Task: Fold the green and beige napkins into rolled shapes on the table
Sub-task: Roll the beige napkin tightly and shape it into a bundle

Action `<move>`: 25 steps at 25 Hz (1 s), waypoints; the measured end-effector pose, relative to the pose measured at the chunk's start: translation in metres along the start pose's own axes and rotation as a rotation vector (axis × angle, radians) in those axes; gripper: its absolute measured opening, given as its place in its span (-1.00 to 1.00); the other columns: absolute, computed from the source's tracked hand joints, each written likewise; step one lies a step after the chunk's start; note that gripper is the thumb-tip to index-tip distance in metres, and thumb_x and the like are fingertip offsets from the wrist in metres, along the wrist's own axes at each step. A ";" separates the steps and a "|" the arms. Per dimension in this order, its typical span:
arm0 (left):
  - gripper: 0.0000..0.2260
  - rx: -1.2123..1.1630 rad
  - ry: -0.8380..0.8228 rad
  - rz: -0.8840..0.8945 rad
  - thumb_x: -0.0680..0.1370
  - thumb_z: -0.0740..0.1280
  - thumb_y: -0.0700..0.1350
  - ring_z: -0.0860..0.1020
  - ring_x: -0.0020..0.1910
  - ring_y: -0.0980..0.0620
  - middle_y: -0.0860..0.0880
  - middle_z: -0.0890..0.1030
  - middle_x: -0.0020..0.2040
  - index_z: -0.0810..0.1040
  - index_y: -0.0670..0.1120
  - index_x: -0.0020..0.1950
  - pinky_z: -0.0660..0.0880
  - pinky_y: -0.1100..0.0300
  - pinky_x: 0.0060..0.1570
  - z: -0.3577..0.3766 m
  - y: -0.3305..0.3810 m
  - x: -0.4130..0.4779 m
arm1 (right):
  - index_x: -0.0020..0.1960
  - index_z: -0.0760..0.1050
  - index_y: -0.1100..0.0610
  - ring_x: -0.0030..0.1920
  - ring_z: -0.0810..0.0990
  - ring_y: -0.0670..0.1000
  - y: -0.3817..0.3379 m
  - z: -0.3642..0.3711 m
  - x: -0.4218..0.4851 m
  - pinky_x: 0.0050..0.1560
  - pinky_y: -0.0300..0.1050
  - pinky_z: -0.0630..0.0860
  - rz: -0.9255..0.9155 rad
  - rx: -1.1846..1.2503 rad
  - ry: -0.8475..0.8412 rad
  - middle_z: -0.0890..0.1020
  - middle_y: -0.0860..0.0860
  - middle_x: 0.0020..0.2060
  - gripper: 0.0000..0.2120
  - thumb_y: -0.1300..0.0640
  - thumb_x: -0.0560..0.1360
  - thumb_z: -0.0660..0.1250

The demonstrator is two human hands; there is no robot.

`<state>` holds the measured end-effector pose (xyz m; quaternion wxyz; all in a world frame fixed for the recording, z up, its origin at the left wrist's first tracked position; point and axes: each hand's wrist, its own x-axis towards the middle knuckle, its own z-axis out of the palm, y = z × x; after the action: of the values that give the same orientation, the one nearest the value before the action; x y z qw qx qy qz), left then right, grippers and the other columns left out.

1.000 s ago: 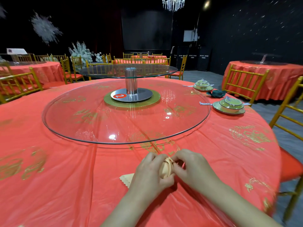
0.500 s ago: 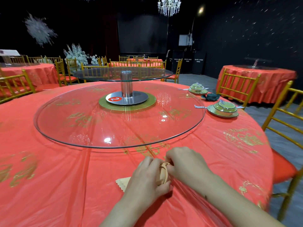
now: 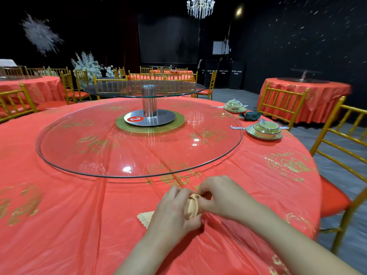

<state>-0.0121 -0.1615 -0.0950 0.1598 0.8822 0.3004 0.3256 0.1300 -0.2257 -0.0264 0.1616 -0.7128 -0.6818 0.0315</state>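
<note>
A beige napkin point(image 3: 191, 206) stands as a tight roll on the red tablecloth point(image 3: 79, 215) near the table's front edge. My left hand point(image 3: 174, 211) wraps round the roll from the left, and a scalloped corner of the cloth sticks out beneath it. My right hand point(image 3: 220, 195) pinches the top edge of the roll from the right. A dark green napkin point(image 3: 250, 116), rolled into a rosette, lies at the far right between two place settings.
A large glass turntable point(image 3: 139, 151) on a metal hub fills the table's middle. Two stacked green bowl-and-plate settings point(image 3: 264, 130) sit at the right rim. Gold chairs point(image 3: 341, 155) ring the table on the right.
Both hands stay on the beige roll; the right fingers have shifted along its top edge. The view has tilted slightly, nothing else moved.
</note>
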 end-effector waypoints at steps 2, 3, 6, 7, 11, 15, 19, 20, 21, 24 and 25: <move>-0.49 0.012 -0.003 0.011 0.26 0.23 0.24 0.42 -0.01 0.09 0.10 0.41 -0.03 0.48 0.03 0.12 0.35 0.24 -0.04 0.000 0.000 -0.001 | -0.07 0.60 0.06 -0.03 0.57 0.13 -0.003 0.001 0.003 -0.10 -0.05 0.50 0.007 -0.071 0.006 0.64 0.06 -0.12 -0.81 0.07 0.38 0.27; -0.50 0.010 0.000 0.019 0.27 0.24 0.24 0.43 -0.01 0.09 0.09 0.41 -0.03 0.49 0.02 0.12 0.35 0.24 -0.03 0.000 0.000 -0.001 | -0.05 0.58 0.06 0.01 0.56 0.15 -0.005 0.003 0.004 -0.09 -0.05 0.47 0.011 -0.117 0.021 0.63 0.07 -0.08 -0.82 0.09 0.39 0.26; -0.51 0.014 -0.012 0.041 0.30 0.25 0.23 0.43 0.02 0.08 0.08 0.42 0.00 0.48 0.01 0.13 0.35 0.24 0.00 0.000 0.000 -0.003 | -0.07 0.53 0.08 0.04 0.55 0.18 -0.009 0.003 0.008 -0.08 -0.04 0.45 0.029 -0.203 0.055 0.60 0.09 -0.05 -0.87 0.14 0.41 0.26; -0.51 0.024 -0.013 0.047 0.31 0.26 0.23 0.43 0.02 0.07 0.07 0.43 0.01 0.49 0.00 0.13 0.35 0.23 0.00 0.000 0.000 -0.003 | -0.08 0.51 0.08 0.04 0.55 0.18 -0.009 0.004 0.009 -0.09 -0.04 0.45 0.040 -0.204 0.067 0.60 0.08 -0.05 -0.88 0.14 0.41 0.26; -0.53 0.021 0.010 0.040 0.30 0.29 0.20 0.45 -0.01 0.06 0.06 0.45 -0.01 0.51 -0.03 0.11 0.38 0.22 -0.02 0.001 -0.001 -0.004 | -0.29 0.48 0.07 -0.29 0.58 0.06 -0.011 0.014 -0.003 -0.43 -0.19 0.40 -0.024 -0.242 0.228 0.55 -0.02 -0.34 -0.82 0.06 0.23 0.46; -0.51 0.000 -0.005 0.011 0.28 0.28 0.17 0.46 0.02 0.09 0.09 0.46 0.01 0.51 0.00 0.15 0.38 0.24 0.02 -0.002 0.004 -0.005 | -0.16 0.54 0.03 -0.17 0.56 0.01 0.003 0.031 -0.027 -0.23 -0.12 0.46 -0.071 -0.005 0.201 0.51 -0.06 -0.24 -0.71 -0.09 0.34 0.12; -0.51 0.173 -0.167 -0.035 0.35 0.30 0.20 0.41 0.15 0.07 0.09 0.44 0.10 0.42 0.06 0.23 0.37 0.20 0.10 -0.013 0.013 0.001 | 0.27 0.45 -0.16 0.14 0.47 -0.08 0.015 0.025 -0.037 0.12 -0.14 0.44 0.006 0.145 0.116 0.48 -0.13 0.07 -0.49 -0.17 0.34 0.13; -0.52 0.265 -0.221 -0.031 0.38 0.32 0.17 0.40 0.17 0.04 0.07 0.44 0.12 0.39 0.04 0.24 0.37 0.16 0.12 -0.018 0.017 0.005 | 0.39 0.33 -0.14 0.27 0.41 -0.07 0.017 0.025 -0.037 0.25 -0.15 0.37 0.010 0.132 0.081 0.44 -0.13 0.23 -0.42 -0.10 0.36 0.21; -0.53 0.331 -0.272 -0.027 0.40 0.33 0.14 0.39 0.19 0.01 0.05 0.44 0.14 0.36 0.01 0.24 0.37 0.13 0.13 -0.021 0.021 0.009 | 0.48 0.18 -0.09 0.40 0.29 -0.07 0.017 0.026 -0.036 0.37 -0.17 0.26 -0.012 0.104 0.030 0.32 -0.11 0.39 -0.32 -0.04 0.38 0.26; -0.48 0.287 -0.383 -0.062 0.43 0.35 0.05 0.44 0.18 -0.07 -0.05 0.50 0.18 0.28 -0.09 0.31 0.37 0.12 0.07 -0.037 0.037 0.019 | 0.53 -0.05 -0.01 0.48 0.13 -0.09 0.008 0.035 -0.036 0.43 -0.20 0.10 -0.054 0.026 -0.037 0.14 -0.09 0.50 -0.15 -0.05 0.39 0.35; -0.47 0.199 -0.397 -0.115 0.45 0.33 0.03 0.47 0.15 -0.05 -0.06 0.51 0.17 0.26 -0.10 0.34 0.38 0.16 0.01 -0.045 0.044 0.022 | 0.53 0.00 0.02 0.47 0.18 -0.06 0.007 0.039 -0.035 0.41 -0.18 0.13 -0.014 0.038 -0.013 0.20 -0.07 0.49 -0.13 -0.09 0.37 0.39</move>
<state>-0.0104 -0.1774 -0.0306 0.1460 0.9218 0.3435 0.1048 0.1240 -0.2527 -0.0712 0.1710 -0.7045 -0.6871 0.0479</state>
